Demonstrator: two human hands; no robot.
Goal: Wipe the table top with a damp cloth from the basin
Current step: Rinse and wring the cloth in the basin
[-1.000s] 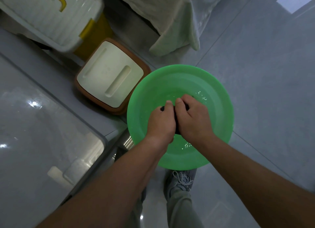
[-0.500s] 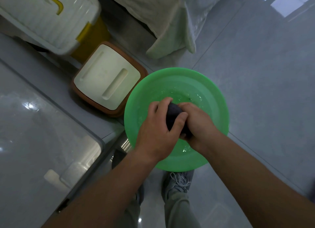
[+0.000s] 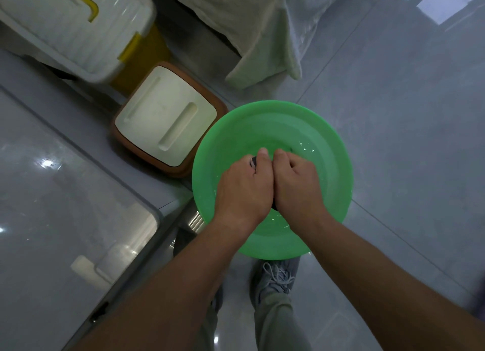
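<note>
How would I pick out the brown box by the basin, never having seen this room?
Start at the big green basin on the grey floor. Beside it, upper left in the picture, sits the box: brown base, square cream lid with two long grooves, smaller than the white, yellow-handled bin behind it.

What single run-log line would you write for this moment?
phase: squeezing cloth | left hand: grips cloth | right hand: grips cloth | place: over green basin
</note>
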